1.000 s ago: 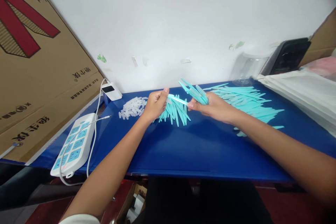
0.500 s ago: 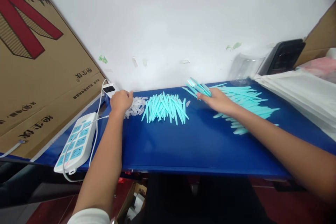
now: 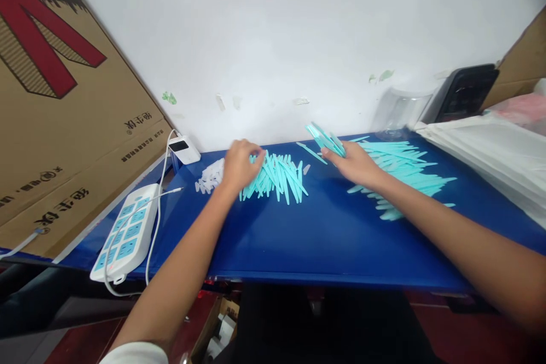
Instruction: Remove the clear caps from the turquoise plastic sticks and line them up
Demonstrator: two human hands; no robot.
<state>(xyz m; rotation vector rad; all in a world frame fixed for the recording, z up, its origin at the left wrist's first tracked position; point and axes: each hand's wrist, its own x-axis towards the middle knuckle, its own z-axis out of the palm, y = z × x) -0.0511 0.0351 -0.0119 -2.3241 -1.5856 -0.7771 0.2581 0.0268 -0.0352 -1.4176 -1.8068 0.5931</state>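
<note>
My right hand (image 3: pixel 352 164) is closed around a small bundle of turquoise eyebrow razors (image 3: pixel 325 140), their far ends pointing up and left. My left hand (image 3: pixel 242 165) hovers over the left side of a turquoise razor pile (image 3: pixel 281 177), fingers curled together; anything pinched in them is too small and blurred to make out. Beside that hand, on its left, lies a heap of small whitish translucent caps (image 3: pixel 209 177). A larger spread of turquoise razors (image 3: pixel 398 165) lies beyond my right forearm. One loose razor (image 3: pixel 311 152) and a single cap (image 3: pixel 306 169) rest between the piles.
A white power strip (image 3: pixel 124 233) with a cable lies at the left, near a small white device (image 3: pixel 184 149) and a large cardboard box (image 3: pixel 85 142). At the back right stand a clear plastic container (image 3: pixel 403 111) and a black object (image 3: pixel 467 94). A white wall borders the blue table (image 3: pixel 298 244).
My left hand has moved right, from the cap heap to above the left part of the razor pile. My right hand keeps its bundle, almost in the same place.
</note>
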